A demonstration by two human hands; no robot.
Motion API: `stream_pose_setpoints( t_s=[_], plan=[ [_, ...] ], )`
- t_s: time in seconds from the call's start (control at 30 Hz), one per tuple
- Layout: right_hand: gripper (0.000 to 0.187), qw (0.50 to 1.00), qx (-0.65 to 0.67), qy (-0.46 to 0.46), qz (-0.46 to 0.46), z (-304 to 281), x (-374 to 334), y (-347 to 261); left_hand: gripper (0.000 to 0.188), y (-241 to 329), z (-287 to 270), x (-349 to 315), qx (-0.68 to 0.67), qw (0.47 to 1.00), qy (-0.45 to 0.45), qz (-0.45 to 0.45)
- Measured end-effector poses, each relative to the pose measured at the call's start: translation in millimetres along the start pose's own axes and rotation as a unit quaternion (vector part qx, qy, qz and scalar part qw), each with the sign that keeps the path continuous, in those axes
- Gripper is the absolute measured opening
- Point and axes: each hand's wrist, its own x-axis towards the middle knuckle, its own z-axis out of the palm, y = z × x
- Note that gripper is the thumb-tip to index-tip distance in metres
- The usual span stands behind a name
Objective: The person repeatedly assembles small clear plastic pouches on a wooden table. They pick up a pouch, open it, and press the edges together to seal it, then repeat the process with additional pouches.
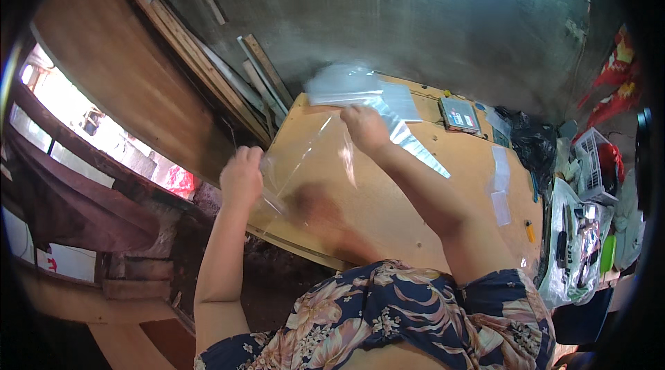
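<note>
A sheet of clear plastic film (305, 155) stretches between my two hands above the wooden table (409, 210). My left hand (242, 172) is closed on its near left end, just past the table's left edge. Farther off and to the right, my right hand (365, 127) is closed on the other end. The film is so see-through that its outline is hard to follow; mostly bright creases show. Just beyond my right hand lies a pile of clear plastic sheets or bags (398, 101), with one shiny strip (419, 152) trailing toward me.
A flat grey device (460, 116) rests at the table's back right. Pale clear strips (500, 176) and an orange-yellow tool (530, 231) lie near the right edge. Beyond stand a black plastic bag (530, 145) and a white basket (592, 162). Wooden planks (187, 51) lean at the left.
</note>
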Motion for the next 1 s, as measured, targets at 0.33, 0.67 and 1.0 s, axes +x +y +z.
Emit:
stream_pose_setpoints(
  t_s=[0.33,0.67,1.0],
  plan=[
    [0.009,0.994,0.077,0.052,0.064,91,3,24,0.034,-12,70,-35,0.039,0.997,-0.052,0.045],
    [0.061,0.882,-0.165,-0.244,0.368,96,-76,86,0.077,39,177,-42,-0.018,0.944,-0.320,-0.079],
    [0.034,0.860,-0.273,-0.347,0.254,41,-174,125,0.080,60,190,-42,0.002,0.961,-0.247,-0.125]
  ],
)
